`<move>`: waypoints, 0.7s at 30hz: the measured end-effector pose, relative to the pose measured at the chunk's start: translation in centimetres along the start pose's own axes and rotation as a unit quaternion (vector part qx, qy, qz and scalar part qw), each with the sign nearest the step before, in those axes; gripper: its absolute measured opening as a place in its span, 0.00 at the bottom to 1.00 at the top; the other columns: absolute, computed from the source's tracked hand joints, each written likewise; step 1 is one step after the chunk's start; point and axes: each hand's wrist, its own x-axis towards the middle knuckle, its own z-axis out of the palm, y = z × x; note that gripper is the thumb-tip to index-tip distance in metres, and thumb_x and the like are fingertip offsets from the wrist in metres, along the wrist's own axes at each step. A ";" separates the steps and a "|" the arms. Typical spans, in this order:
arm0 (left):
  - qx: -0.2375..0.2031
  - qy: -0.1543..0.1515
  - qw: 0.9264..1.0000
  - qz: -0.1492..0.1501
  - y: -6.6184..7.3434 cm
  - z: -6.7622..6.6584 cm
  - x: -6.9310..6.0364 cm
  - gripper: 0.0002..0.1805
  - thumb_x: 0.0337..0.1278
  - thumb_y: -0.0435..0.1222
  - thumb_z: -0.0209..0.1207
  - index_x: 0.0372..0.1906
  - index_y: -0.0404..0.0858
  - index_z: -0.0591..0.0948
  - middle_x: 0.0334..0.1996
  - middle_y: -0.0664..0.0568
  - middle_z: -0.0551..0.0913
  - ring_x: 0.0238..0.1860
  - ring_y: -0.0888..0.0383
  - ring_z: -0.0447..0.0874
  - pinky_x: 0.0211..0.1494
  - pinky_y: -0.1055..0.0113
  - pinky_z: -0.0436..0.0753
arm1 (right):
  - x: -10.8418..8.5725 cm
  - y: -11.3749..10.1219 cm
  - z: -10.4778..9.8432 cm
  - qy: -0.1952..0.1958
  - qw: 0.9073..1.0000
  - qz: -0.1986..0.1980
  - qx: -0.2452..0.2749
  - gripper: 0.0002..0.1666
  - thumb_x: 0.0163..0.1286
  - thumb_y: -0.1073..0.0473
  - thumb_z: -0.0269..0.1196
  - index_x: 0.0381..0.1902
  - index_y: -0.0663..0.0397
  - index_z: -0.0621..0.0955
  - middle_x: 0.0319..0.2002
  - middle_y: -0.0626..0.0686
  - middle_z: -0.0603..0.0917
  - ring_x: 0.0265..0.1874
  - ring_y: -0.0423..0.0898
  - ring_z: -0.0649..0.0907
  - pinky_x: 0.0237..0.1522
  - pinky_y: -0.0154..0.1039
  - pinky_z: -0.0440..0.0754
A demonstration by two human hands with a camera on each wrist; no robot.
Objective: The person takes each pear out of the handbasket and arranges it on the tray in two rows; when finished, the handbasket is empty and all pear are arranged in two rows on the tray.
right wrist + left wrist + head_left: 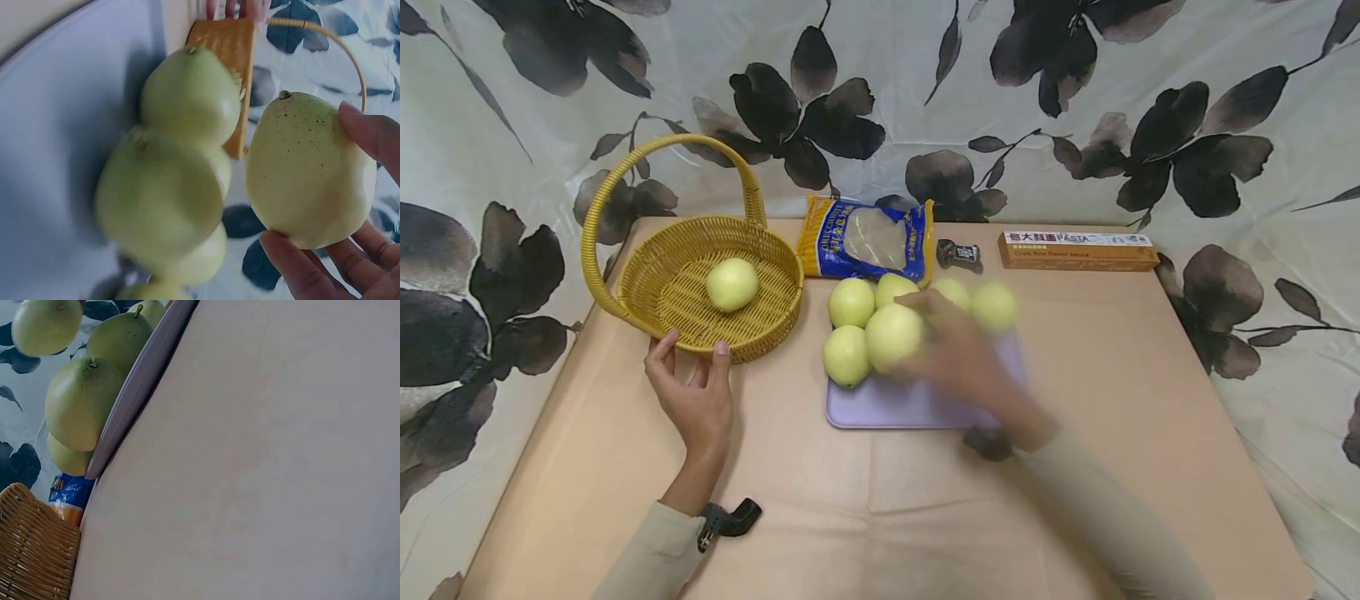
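Observation:
In the head view, my right hand (pixel 955 342), blurred, holds a pale yellow-green pear (pixel 895 337) above the purple tray (pixel 895 407). The right wrist view shows the thumb and fingers around this pear (pixel 312 172). Several more pears (pixel 846 356) sit along the tray's back and left side. My left hand (pixel 696 404) holds the near side of a yellow wicker basket (pixel 782 325) by its outer wall. One pear (pixel 732 284) lies inside that basket. The left hand is out of sight in its own wrist view, where the basket (pixel 34 547) shows at lower left.
Behind the tray lies a blue and yellow packet (pixel 868 242), with a small black wrapped item (pixel 958 255) beside it. An orange pasta box (pixel 1078 252) is at the back right. The basket's tall handle (pixel 597 225) arches up on its left.

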 end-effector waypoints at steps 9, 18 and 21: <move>-0.008 0.001 1.000 0.004 -0.2 0.1 0.0 0.36 0.65 0.29 0.70 0.73 0.38 0.67 0.84 0.49 0.54 0.82 0.53 0.57 0.77 0.48 0.78 | -2.7 3.9 -2.8 0.021 0.998 0.012 -0.061 0.43 0.58 0.49 0.82 0.70 0.44 0.77 0.63 0.52 0.86 0.57 0.56 0.87 0.61 0.57 0.87; -0.014 0.004 1.000 0.004 -0.1 0.1 0.1 0.35 0.64 0.29 0.70 0.73 0.37 0.67 0.84 0.49 0.53 0.83 0.52 0.57 0.77 0.49 0.78 | -4.4 6.3 -3.4 -0.007 0.997 0.056 -0.058 0.48 0.62 0.56 0.79 0.77 0.51 0.72 0.68 0.60 0.80 0.65 0.61 0.80 0.68 0.63 0.80; -0.011 0.002 1.000 0.001 -0.1 0.0 0.1 0.36 0.64 0.29 0.70 0.73 0.37 0.67 0.85 0.49 0.53 0.83 0.53 0.57 0.77 0.49 0.78 | -4.6 7.2 -2.8 -0.012 0.997 0.055 -0.058 0.46 0.64 0.56 0.78 0.77 0.48 0.72 0.66 0.56 0.81 0.60 0.56 0.80 0.66 0.58 0.80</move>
